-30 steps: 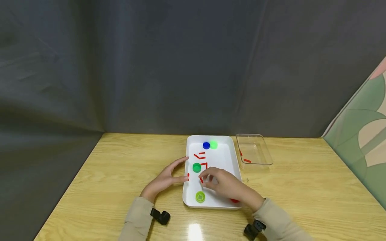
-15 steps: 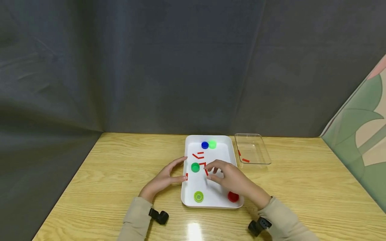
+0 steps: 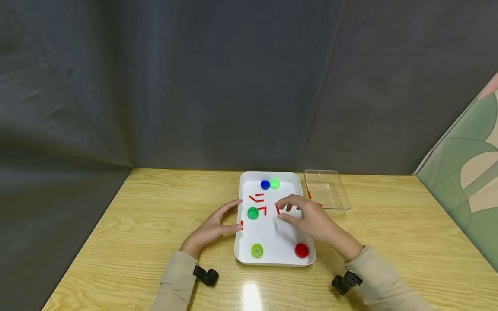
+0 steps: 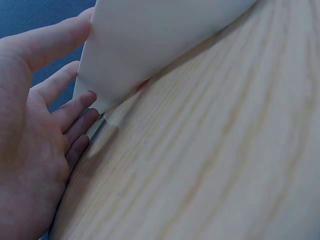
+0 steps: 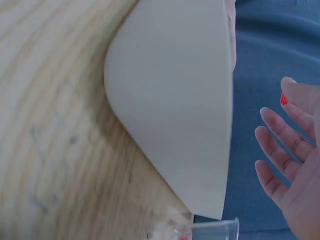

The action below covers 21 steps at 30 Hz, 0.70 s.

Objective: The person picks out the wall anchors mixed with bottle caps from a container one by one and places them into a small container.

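A white tray [image 3: 285, 185] lies on the table, with several short red sticks [image 3: 260, 200] scattered on its left half. My right hand [image 3: 309, 216] is raised over the tray and pinches a red stick [image 3: 278, 210] between thumb and forefinger. In the right wrist view, only a bit of that stick [image 5: 284, 99] shows at the fingertips. My left hand [image 3: 210, 228] rests against the tray's left side with spread, fairly straight fingers. The left wrist view shows its fingertips touching the tray wall [image 4: 135, 45]. By the left thumb, another red stick [image 3: 242, 225] lies along the tray's edge.
Inside the tray are a blue cap [image 3: 265, 185], a light green cap [image 3: 274, 184], a dark green cap [image 3: 253, 213], a yellow-green cap [image 3: 257, 250] and a red cap [image 3: 301, 250]. A clear box [image 3: 328, 190] holding red sticks stands right of the tray. A dark curtain [image 3: 233, 86] rises behind.
My right hand has moved right and away from me across the tray, carrying the red stick. The red cap has come fully into view. My left hand stays at the tray's side.
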{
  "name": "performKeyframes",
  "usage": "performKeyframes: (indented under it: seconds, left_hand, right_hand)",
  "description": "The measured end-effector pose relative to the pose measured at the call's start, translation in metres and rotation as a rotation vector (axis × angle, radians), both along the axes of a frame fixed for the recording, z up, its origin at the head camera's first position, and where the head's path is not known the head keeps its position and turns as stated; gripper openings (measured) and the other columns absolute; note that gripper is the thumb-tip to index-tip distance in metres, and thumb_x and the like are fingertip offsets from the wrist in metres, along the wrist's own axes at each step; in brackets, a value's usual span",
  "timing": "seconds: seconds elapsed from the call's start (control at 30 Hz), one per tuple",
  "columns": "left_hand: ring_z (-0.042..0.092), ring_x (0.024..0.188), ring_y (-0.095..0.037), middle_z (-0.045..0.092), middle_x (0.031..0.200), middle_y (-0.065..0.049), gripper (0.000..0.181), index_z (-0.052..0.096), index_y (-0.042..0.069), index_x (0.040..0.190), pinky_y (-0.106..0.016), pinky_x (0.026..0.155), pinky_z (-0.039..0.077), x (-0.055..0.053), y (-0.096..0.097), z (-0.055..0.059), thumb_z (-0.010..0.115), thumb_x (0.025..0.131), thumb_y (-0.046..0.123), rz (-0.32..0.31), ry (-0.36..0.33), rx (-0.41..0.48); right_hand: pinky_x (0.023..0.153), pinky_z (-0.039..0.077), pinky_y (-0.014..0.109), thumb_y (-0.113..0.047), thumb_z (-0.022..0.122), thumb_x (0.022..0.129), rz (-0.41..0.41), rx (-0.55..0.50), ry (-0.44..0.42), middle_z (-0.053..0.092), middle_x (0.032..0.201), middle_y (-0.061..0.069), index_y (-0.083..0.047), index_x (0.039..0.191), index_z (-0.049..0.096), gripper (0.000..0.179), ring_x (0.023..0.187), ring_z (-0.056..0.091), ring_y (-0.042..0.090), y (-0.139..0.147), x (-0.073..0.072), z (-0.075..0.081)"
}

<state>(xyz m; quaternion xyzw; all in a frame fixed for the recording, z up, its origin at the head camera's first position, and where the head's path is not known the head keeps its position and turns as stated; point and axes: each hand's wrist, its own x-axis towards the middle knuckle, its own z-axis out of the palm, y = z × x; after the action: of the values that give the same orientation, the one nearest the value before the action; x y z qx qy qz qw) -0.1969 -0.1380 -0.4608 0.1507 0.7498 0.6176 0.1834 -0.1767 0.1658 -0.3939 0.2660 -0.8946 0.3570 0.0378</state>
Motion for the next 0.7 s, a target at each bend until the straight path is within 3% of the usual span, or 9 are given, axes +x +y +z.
performKeyframes:
  seconds: [0.43, 0.7]
  left_hand:
    - [0.019, 0.147, -0.021, 0.030, 0.158, 0.003, 0.072, 0.044, 0.031, 0.150, -0.053, 0.118, 0.015, 0.000, 0.001, 0.000, 0.077, 0.088, 0.018, 0.009, 0.014, -0.007]
    - [0.020, 0.146, -0.020, 0.030, 0.158, 0.004, 0.071, 0.044, 0.032, 0.149, -0.052, 0.117, 0.017, 0.000, 0.001, -0.001, 0.077, 0.088, 0.018, 0.004, 0.022, -0.010]
  right_hand:
    - [0.072, 0.049, 0.041, -0.010, 0.076, 0.088, -0.050, 0.019, 0.031, 0.068, 0.101, -0.003, -0.015, 0.115, 0.071, 0.028, 0.092, 0.060, 0.024, 0.022, -0.008, 0.007]
    - [0.073, 0.049, 0.039, -0.009, 0.075, 0.089, -0.060, 0.022, 0.031, 0.068, 0.102, -0.002, -0.014, 0.114, 0.071, 0.026, 0.091, 0.059, 0.018, 0.035, -0.012, 0.008]
